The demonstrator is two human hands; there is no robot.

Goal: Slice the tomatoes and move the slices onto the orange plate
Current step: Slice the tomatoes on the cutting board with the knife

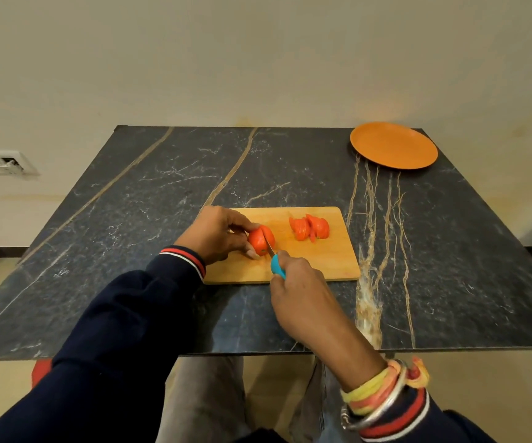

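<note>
The left hand (215, 233) curls over a red tomato (260, 240) at the left end of the rectangular wooden cutting board (328, 260). The right hand (299, 282) grips a blue-handled knife (276, 263), blade in the tomato. Cut red slices (310, 227) lie rightward. The round orange plate (393, 145) sits well apart at the dark marble table's (130, 219) far right corner.

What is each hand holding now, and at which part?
Left hand holds the tomato by its left side; right hand grips the knife by its blue handle.
</note>
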